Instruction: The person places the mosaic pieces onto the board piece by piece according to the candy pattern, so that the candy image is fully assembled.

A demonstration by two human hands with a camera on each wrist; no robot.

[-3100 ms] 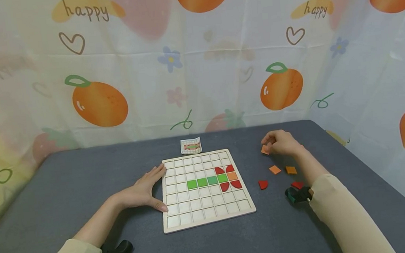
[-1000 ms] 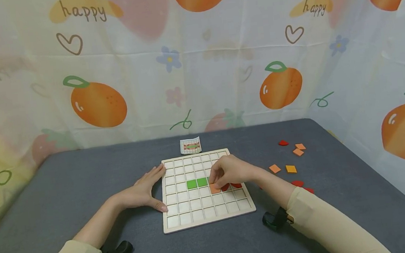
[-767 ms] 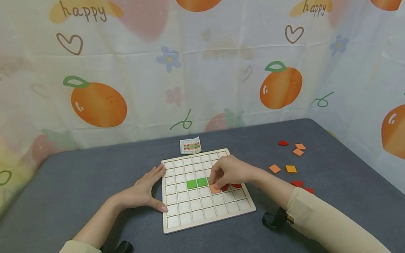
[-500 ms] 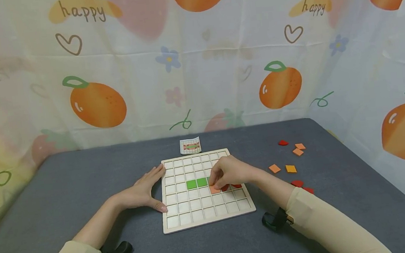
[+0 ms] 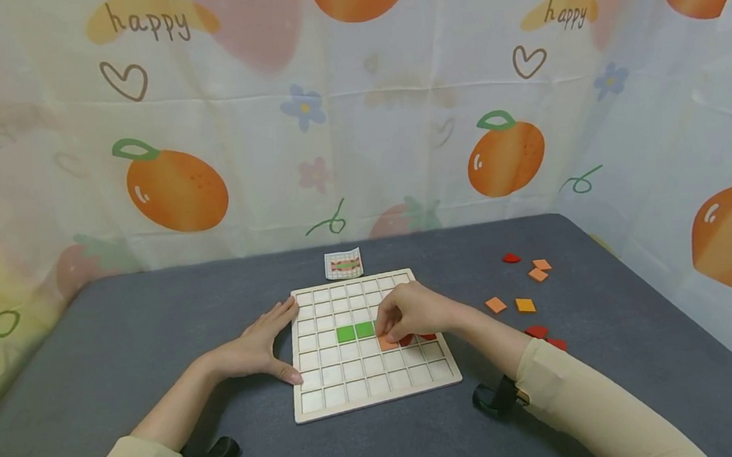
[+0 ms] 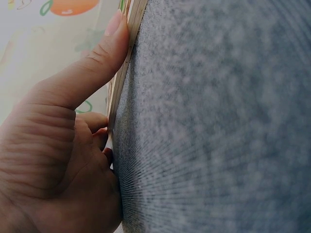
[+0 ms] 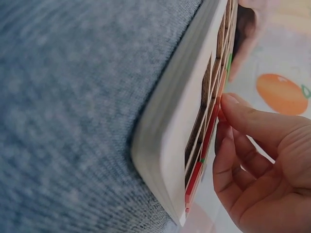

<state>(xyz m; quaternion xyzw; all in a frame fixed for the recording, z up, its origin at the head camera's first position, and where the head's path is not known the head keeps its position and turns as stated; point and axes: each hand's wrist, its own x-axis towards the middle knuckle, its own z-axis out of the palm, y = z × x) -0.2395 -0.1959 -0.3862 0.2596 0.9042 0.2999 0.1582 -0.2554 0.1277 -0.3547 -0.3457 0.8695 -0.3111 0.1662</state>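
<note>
A pale wooden grid board (image 5: 355,389) lies on the dark table. My left hand (image 5: 255,349) rests along its left side, thumb and fingers spread and touching the edge. Over the right half of the board, my right hand (image 5: 416,310) pinches an orange square tile (image 5: 386,343) at a cell, left of a red quarter-round piece (image 5: 406,340). In the right wrist view the thumb (image 7: 235,109) touches the tile row. Two green square tiles (image 5: 355,331) show left of the fingers. The hand hides the other pieces behind it.
A small printed pattern card (image 5: 344,264) lies beyond the board's far edge. Loose orange tiles (image 5: 495,305), a yellow-orange tile (image 5: 525,305) and red pieces (image 5: 537,332) are scattered to the right. A fruit-printed curtain (image 5: 391,145) stands behind the table.
My right hand has brought an orange tile from the table's right side onto the board. During the last second it has hardly moved; the tile sits slightly flatter. My left hand has stayed put.
</note>
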